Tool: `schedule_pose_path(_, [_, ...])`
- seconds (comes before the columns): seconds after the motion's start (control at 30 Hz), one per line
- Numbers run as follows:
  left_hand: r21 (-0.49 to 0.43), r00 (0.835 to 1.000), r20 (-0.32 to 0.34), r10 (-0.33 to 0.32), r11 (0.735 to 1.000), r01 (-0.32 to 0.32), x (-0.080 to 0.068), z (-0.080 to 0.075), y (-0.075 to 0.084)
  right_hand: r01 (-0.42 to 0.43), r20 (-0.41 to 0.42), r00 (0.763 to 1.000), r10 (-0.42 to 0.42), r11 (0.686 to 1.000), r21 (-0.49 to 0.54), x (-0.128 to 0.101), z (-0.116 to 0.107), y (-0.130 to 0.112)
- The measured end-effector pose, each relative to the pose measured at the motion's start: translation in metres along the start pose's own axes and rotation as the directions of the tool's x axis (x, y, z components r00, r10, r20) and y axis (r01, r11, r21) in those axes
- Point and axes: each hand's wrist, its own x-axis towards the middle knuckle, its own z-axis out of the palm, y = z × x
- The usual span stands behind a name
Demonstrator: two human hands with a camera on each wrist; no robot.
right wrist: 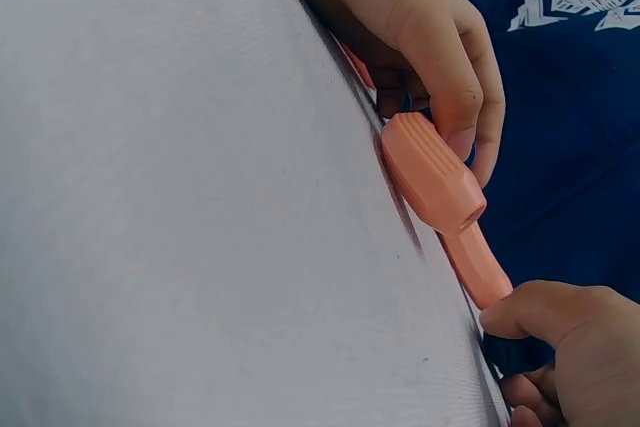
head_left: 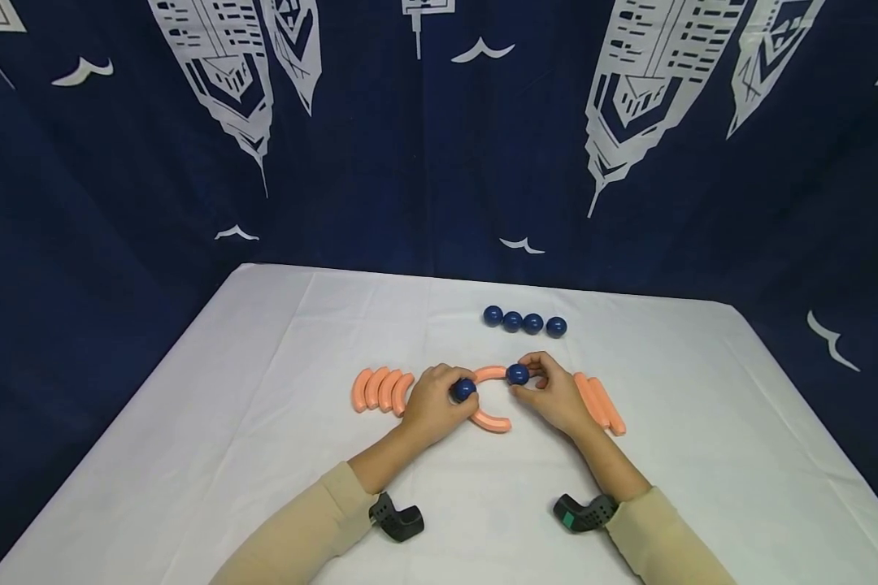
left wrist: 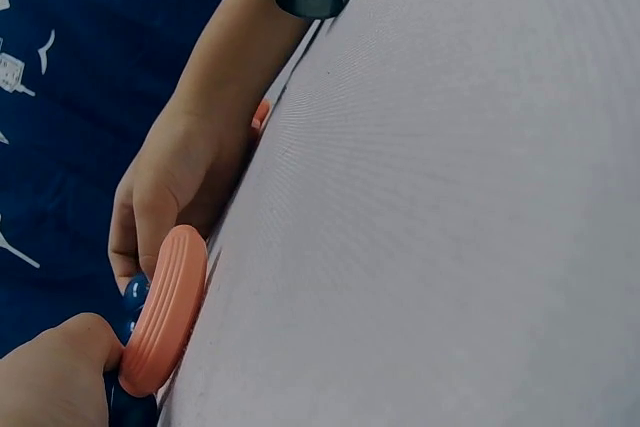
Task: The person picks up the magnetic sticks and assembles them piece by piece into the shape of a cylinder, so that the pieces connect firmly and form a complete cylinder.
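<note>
My left hand (head_left: 439,400) grips a dark blue ball (head_left: 464,390) on the white table (head_left: 263,406). My right hand (head_left: 537,382) pinches a second blue ball (head_left: 517,374). Between the two balls arcs an orange curved piece (head_left: 491,372), and another curved piece (head_left: 492,422) runs from the left ball toward me. In the left wrist view a ribbed orange curved piece (left wrist: 165,309) stands against my thumb, with the right hand (left wrist: 175,182) behind it. In the right wrist view the orange pieces (right wrist: 435,172) reach from the left hand (right wrist: 430,27) to my fingers and a blue ball (right wrist: 515,354).
Several blue balls (head_left: 523,322) lie in a row behind the hands. Several orange curved pieces (head_left: 380,390) lie to the left, and straighter orange pieces (head_left: 600,402) to the right. A dark blue printed curtain (head_left: 439,146) hangs behind the table.
</note>
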Motion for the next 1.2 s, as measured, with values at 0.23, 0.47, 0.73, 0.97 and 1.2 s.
schedule_pose_path(0.23, [0.002,1.000,0.010,0.000,1.000,0.000,0.0000,0.0001,-0.0008,-0.010,0.000,1.000,0.010,1.000,-0.011,-0.0010,0.0002,-0.0011])
schedule_pose_path(0.47, [-0.002,1.000,0.015,-0.001,1.000,0.001,-0.0008,0.0000,-0.0007,-0.012,0.005,1.000,0.012,1.000,-0.019,-0.0014,0.0008,0.0011])
schedule_pose_path(0.73, [0.008,1.000,0.013,-0.004,1.000,0.004,0.0007,-0.0018,-0.0006,0.002,-0.018,1.000,-0.002,1.000,0.004,-0.0002,0.0027,0.0025])
schedule_pose_path(0.97, [0.012,1.000,0.009,-0.017,1.000,0.017,0.0000,-0.0022,-0.0001,-0.005,-0.018,1.000,0.005,1.000,0.001,0.0008,0.0032,0.0035])
schedule_pose_path(1.2, [0.023,1.000,-0.007,-0.018,1.000,0.018,0.0010,-0.0021,0.0006,-0.015,-0.002,1.000,0.015,1.000,0.007,0.0019,0.0028,0.0044])
